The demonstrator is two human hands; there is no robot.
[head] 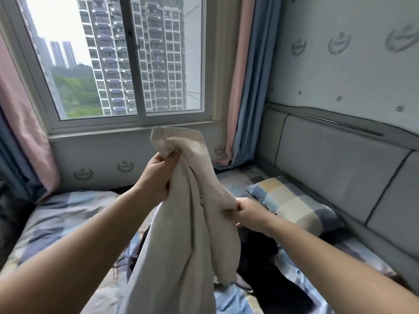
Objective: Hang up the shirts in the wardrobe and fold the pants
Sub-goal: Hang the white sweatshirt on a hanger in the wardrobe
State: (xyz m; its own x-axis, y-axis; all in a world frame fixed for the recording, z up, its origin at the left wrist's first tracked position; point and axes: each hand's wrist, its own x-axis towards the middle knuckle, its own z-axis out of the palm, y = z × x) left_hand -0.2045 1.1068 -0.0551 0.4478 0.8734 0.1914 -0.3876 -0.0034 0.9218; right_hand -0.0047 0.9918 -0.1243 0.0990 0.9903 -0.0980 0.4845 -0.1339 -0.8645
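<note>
A beige garment [192,223] hangs in front of me above the bed, bunched and drooping toward the lower edge of the view. My left hand [156,175] grips its upper end, with a fold of cloth sticking up above the fist. My right hand [247,215] pinches a lower edge of the same garment at its right side. I cannot tell whether it is a shirt or pants. Dark clothes [267,257] lie on the bed beneath it, partly hidden by the beige cloth.
The bed [56,223] has a checked blue, grey and yellow cover, with a matching pillow [292,202] by the padded grey headboard [335,168]. A window [127,64] is ahead, with pink and blue curtains [240,87] on both sides.
</note>
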